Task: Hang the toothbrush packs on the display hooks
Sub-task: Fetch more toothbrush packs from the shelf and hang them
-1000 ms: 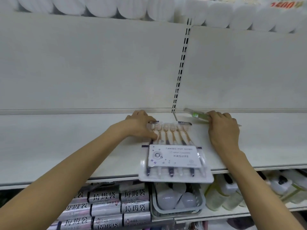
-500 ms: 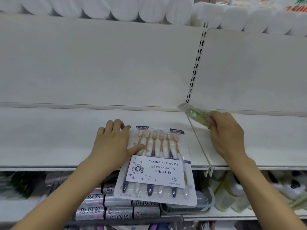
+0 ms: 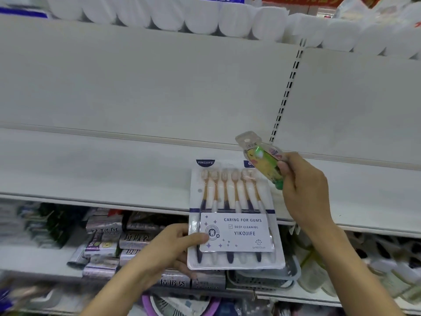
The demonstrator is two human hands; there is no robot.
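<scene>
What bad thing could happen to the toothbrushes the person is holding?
The big six-brush pack is gripped only at its lower left corner by the left hand, so it might tip or slip down onto the shelf. The small green pack is pinched by the right hand at its lower end and could twist loose. No display hooks are in view, so hanging may take some searching.

A long white shelf (image 3: 95,169) runs across the middle of the frame. Behind it stands a white back wall (image 3: 136,87) with a strip of dark slots (image 3: 287,87) right of the middle. White paper rolls (image 3: 200,19) line the top. At the lower left lie silver packs (image 3: 136,239). A grey basket (image 3: 264,280) sits at the lower middle, with pale bottles (image 3: 312,274) to its right
</scene>
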